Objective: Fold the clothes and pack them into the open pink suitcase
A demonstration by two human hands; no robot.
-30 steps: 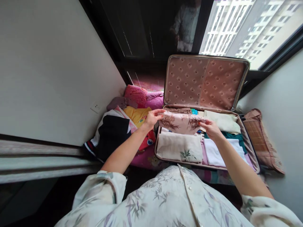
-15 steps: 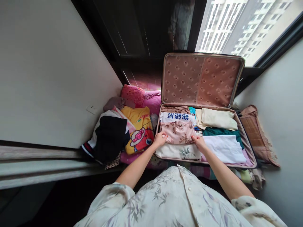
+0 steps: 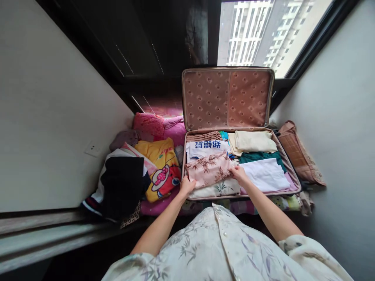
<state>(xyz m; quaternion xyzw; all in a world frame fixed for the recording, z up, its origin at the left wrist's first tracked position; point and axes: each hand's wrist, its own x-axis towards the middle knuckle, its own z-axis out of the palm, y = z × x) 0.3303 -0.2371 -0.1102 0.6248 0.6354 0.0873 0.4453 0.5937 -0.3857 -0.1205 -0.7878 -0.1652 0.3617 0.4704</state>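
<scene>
A folded pink garment (image 3: 209, 169) with a brown leaf print lies in the left half of an open suitcase (image 3: 294, 181). My left hand (image 3: 187, 185) pinches its lower left corner, and my right hand (image 3: 238, 172) grips its right edge. The garment slants, left end lower. Beneath its near side shows a white garment with a green plant print (image 3: 221, 188). Beyond it are a white shirt with blue characters (image 3: 208, 146) and a brown striped garment (image 3: 203, 136). A folded white cloth (image 3: 263, 174) is right of my right hand, near dark green (image 3: 254, 157) and cream garments (image 3: 254, 140).
Left of the suitcase lie a yellow cartoon garment (image 3: 161, 168), black clothing (image 3: 123, 187) and pink bedding (image 3: 149, 124). The raised lid (image 3: 228, 99) leans toward the window (image 3: 254, 35). A brown woven mat (image 3: 300, 152) is against the right wall (image 3: 334, 117).
The pink garment has tilted, its left end drawn toward me by my left hand. My right hand keeps its hold at the right edge. The camera view has shifted to the right.
</scene>
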